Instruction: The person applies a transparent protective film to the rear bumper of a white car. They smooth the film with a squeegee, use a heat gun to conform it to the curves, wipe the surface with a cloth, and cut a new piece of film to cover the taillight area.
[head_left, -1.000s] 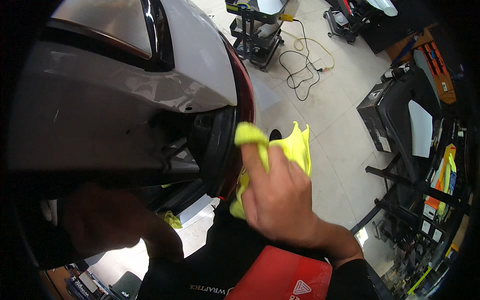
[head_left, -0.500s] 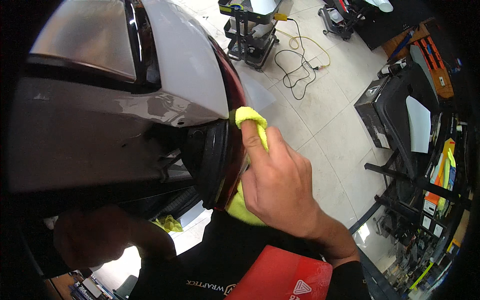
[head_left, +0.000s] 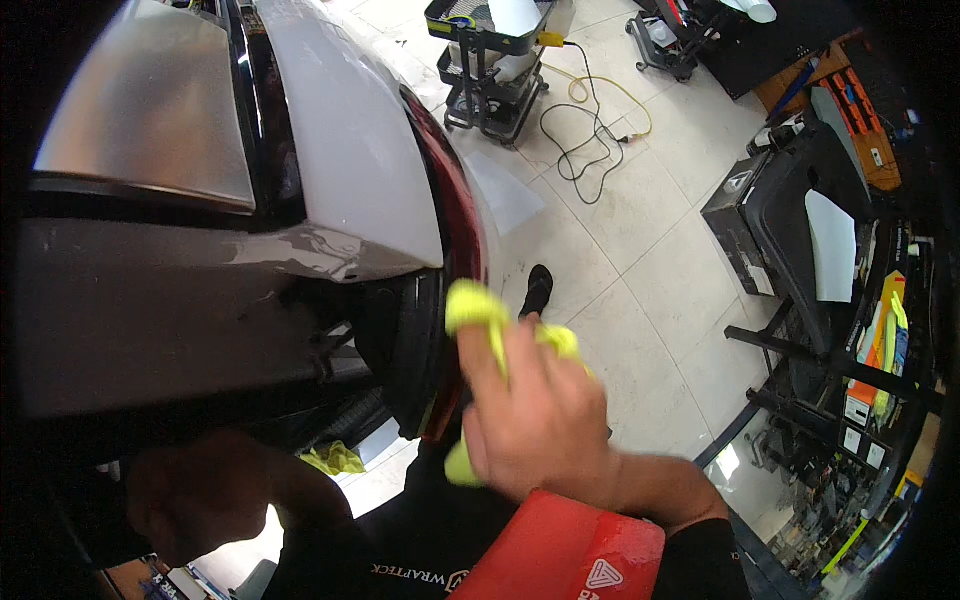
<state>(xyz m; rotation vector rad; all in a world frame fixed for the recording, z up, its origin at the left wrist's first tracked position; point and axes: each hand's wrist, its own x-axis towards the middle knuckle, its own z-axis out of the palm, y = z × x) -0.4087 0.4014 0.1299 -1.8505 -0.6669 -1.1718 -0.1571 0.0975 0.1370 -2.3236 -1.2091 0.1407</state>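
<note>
My right hand has its fingers wrapped around a fluorescent yellow cloth, blurred by motion, against the edge of the red tail lamp and black rubber trim beside it. The lamp borders grey-white car bodywork. My left hand is in deep shadow at the lower left, by the dark glossy panel; its fingers are hard to make out. Another yellow cloth lies low beside that panel. A red pouch is at the front of my black shirt.
A black tiered cart stands at the top, with tangled cables on the tiled floor. A black shoe shows below me. At right are a black case and a crowded black rack of supplies.
Since half a second ago, my right hand and cloth have moved lower and slightly left. The bodywork has shifted down and left in view, and the shoe has come back into sight.
</note>
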